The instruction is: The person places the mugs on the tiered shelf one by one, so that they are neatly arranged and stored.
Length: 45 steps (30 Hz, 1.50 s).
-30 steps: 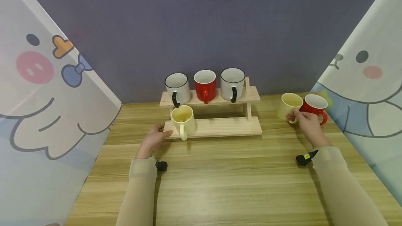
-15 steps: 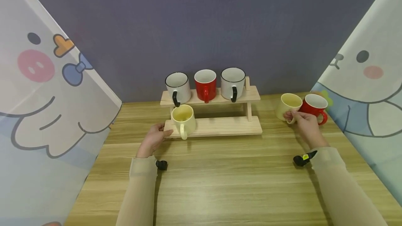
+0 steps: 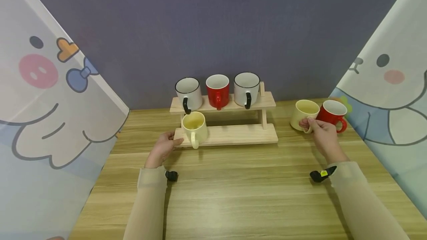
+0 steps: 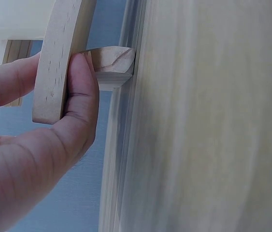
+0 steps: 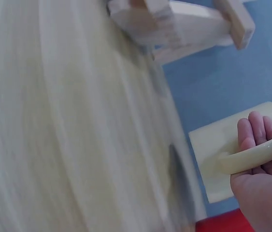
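My left hand (image 3: 163,148) pinches the left end of the lower board of a two-tier wooden rack (image 3: 240,135); in the left wrist view, fingers and thumb (image 4: 80,108) close over both faces of the board (image 4: 53,77). At the right, my right hand (image 3: 323,134) grips a pale yellow mug (image 3: 297,116) by its handle (image 5: 251,157), and the mug tilts slightly. A dark shadow lies on the table beneath it in the right wrist view. Right beside that hand stands a red mug (image 3: 326,116) with a white inside. Another yellow mug (image 3: 201,133) stands at the lower board's left end.
The rack's top tier bears a white mug with a black handle (image 3: 192,100), a red mug (image 3: 213,93) and a second white mug (image 3: 241,93). A dark wall (image 3: 217,25) rises behind the wooden table (image 3: 233,192). Cartoon-printed panels (image 3: 407,117) flank both sides.
The right hand has shifted slightly left with the yellow mug, and a gap has widened between it and the red mug. The left hand stays on the rack.
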Each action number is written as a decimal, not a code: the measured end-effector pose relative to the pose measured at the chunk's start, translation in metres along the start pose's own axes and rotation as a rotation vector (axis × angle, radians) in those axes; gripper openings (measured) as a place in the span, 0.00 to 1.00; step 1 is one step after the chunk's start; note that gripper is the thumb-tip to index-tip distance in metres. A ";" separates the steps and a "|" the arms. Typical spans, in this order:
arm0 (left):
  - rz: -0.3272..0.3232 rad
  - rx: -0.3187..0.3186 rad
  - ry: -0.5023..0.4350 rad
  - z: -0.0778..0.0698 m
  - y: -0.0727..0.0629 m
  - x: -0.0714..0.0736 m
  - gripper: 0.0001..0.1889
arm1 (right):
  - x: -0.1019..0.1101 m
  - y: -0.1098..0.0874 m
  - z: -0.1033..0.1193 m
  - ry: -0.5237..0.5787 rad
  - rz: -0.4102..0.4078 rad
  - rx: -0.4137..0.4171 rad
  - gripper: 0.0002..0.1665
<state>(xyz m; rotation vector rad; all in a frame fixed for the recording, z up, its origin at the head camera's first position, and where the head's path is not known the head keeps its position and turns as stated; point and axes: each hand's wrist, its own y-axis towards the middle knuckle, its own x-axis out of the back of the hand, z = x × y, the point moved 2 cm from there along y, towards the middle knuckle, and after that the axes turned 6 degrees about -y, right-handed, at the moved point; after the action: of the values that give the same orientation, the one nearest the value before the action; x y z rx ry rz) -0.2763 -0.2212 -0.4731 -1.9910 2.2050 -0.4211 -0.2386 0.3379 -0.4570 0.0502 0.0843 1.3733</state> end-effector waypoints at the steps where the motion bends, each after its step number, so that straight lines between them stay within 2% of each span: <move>1: 0.001 -0.003 0.000 0.001 0.000 0.000 0.36 | -0.001 -0.001 0.002 -0.003 0.001 0.006 0.20; 4: 0.004 -0.004 -0.012 0.002 0.001 0.001 0.36 | -0.006 -0.006 0.008 0.004 0.007 0.023 0.19; 13: 0.003 -0.003 -0.023 0.002 0.001 0.002 0.35 | -0.025 -0.021 0.026 -0.090 0.031 0.100 0.24; 22: -0.003 -0.001 -0.004 0.002 0.000 0.001 0.36 | -0.044 -0.037 0.042 0.004 0.084 0.123 0.21; 32: -0.007 0.003 0.003 0.002 0.001 0.002 0.36 | -0.066 -0.055 0.055 -0.018 0.107 0.134 0.20; 36: -0.009 0.003 0.022 0.002 0.000 0.001 0.36 | -0.076 -0.061 0.056 -0.092 0.133 0.137 0.20; 41: -0.011 0.003 0.024 0.001 -0.001 0.001 0.37 | -0.086 -0.067 0.055 -0.236 0.154 0.143 0.22; 45: -0.009 0.003 0.021 0.001 -0.001 0.000 0.37 | -0.095 -0.073 0.051 -0.264 0.172 0.140 0.22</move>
<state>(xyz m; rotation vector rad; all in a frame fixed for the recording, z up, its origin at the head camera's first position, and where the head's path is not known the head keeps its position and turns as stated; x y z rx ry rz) -0.2751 -0.2218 -0.4740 -2.0043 2.2072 -0.4478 -0.1812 0.2310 -0.4098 0.3624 -0.0461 1.5189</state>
